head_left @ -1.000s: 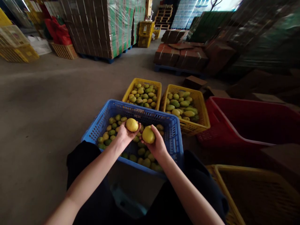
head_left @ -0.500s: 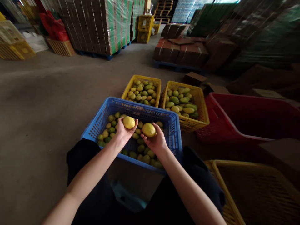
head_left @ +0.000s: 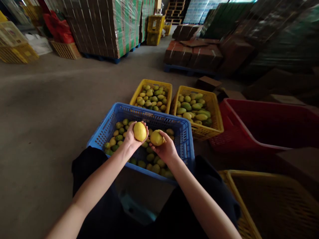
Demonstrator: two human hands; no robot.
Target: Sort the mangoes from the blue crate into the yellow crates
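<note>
My left hand point(head_left: 132, 136) cups a yellow lemon point(head_left: 140, 131), palm up, with the fingers curled round its far side. Just to the right, my right hand point(head_left: 166, 147) grips a second, slightly greener lemon point(head_left: 157, 138) between thumb and fingers. Both hands are held over a blue plastic crate point(head_left: 185, 142), the two fruits close together but apart. Inside the crate lie many loose lemons point(head_left: 156, 168), yellow to green, heaped at the left and along the near side. My hands and forearms hide part of the crate's middle.
Two yellow crates, a left one point(head_left: 170, 91) and a right one point(head_left: 216, 111), hold more fruit behind the blue crate. A large red bin point(head_left: 219, 139) stands at the right, and another yellow crate point(head_left: 240, 199) near my right knee. Wrapped carton stacks point(head_left: 127, 30) rise behind.
The lemon in my left hand has turned more upright and shifted slightly right. In my right hand, the lemon has rolled so that its end shows at the thumb.
</note>
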